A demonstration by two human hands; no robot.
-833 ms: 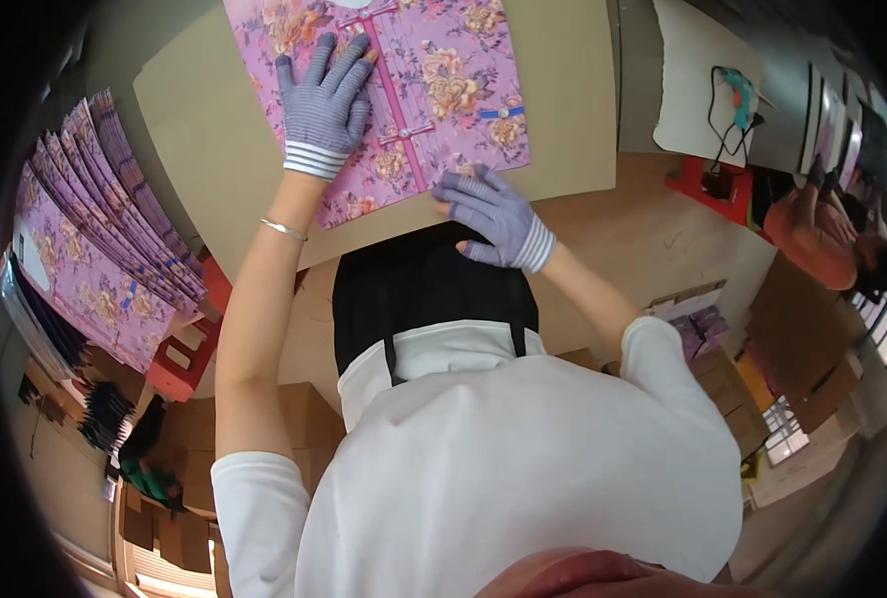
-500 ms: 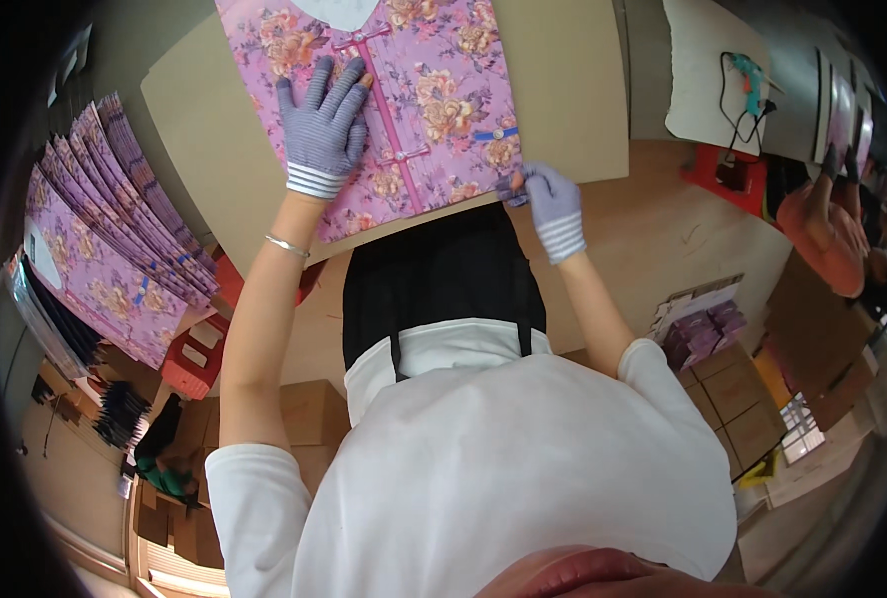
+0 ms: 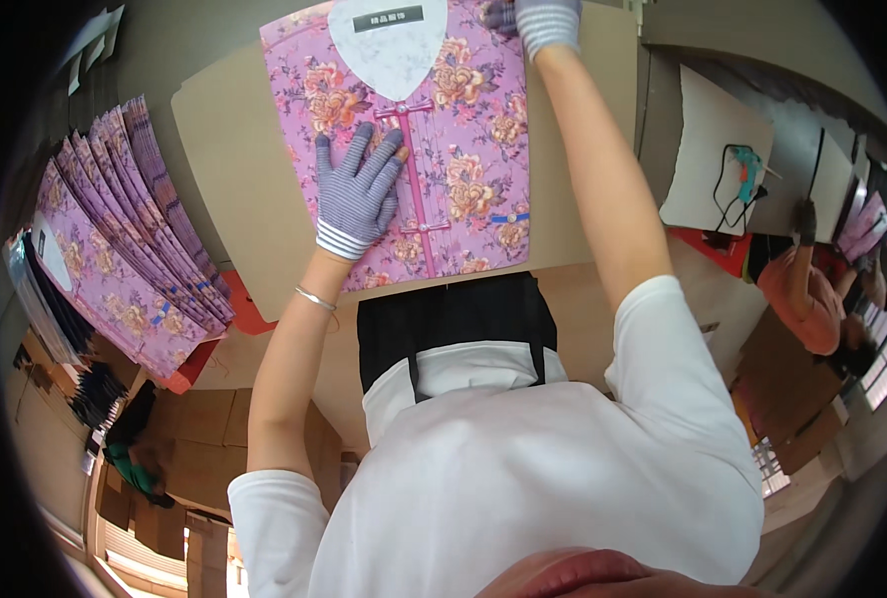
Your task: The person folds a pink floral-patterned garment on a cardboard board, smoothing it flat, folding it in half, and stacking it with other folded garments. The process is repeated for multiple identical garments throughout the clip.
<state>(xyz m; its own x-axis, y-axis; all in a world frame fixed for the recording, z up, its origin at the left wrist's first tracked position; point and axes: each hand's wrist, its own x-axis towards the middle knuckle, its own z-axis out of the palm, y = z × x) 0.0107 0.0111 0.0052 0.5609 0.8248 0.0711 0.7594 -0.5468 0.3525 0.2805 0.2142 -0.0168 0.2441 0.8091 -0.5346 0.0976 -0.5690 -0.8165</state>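
A flat pink floral piece [image 3: 483, 149], looking like a neatly folded shirt with a white collar panel [image 3: 394, 62], lies on a brown board [image 3: 588, 149]. My left hand [image 3: 357, 194], in a purple-grey striped glove, rests flat on its left half with the fingers spread, beside the darker pink front strip. At its top right corner is my right hand [image 3: 545, 24], gloved alike. Dark fingertips point left over the piece; the frame's upper edge cuts off part of this hand, so its grip is hidden.
A fanned stack of similar floral pieces [image 3: 115, 239] stands at the left on a red stool [image 3: 192, 369]. To the right, a teal glue gun [image 3: 745, 171] with a black cord lies on a pale board [image 3: 693, 189]. Another person [image 3: 807, 299] works at the far right.
My right hand has gone from the lower right corner up to the top right corner. My left hand stays on the floral piece, and the whole view has shifted, showing more of the collar.
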